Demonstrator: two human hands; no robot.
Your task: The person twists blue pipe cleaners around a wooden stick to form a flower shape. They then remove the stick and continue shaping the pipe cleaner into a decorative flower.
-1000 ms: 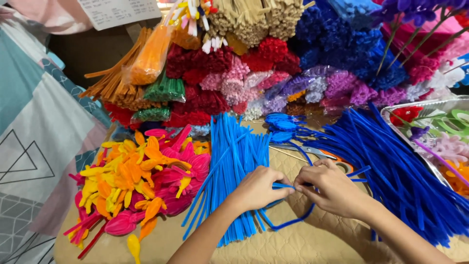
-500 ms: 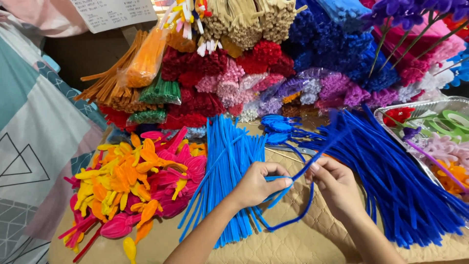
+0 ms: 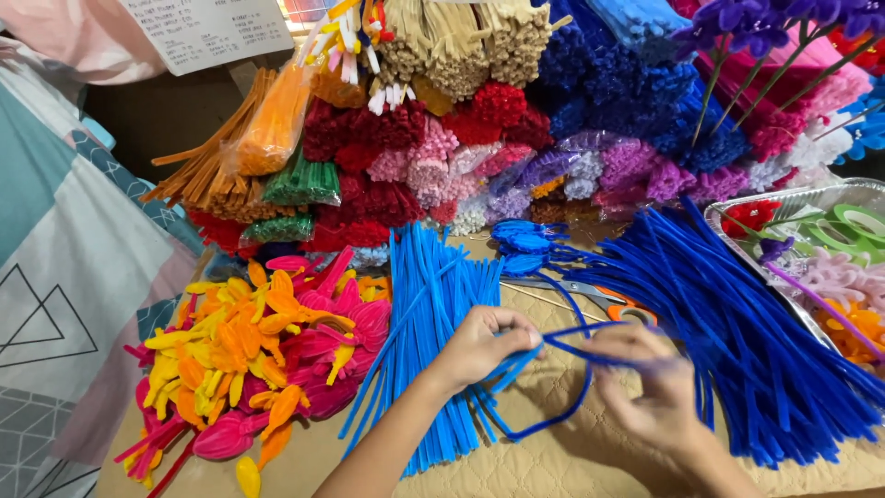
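My left hand pinches one end of a dark blue pipe cleaner that loops down and back up to my right hand, which grips its other end. Both hands hover over a quilted tan mat. Under my left hand lies a fan of light blue pipe cleaners. A large heap of dark blue pipe cleaners spreads to the right of my right hand.
Pink, orange and yellow pipe-cleaner petals lie at left. Orange-handled scissors rest behind my hands. Bundles of coloured pipe cleaners pile along the back. A foil tray with tape rolls and flowers stands at right.
My hands have drawn slightly apart and the dark blue pipe cleaner now stretches between them, its loop hanging lower. My right hand has shifted down and to the right.
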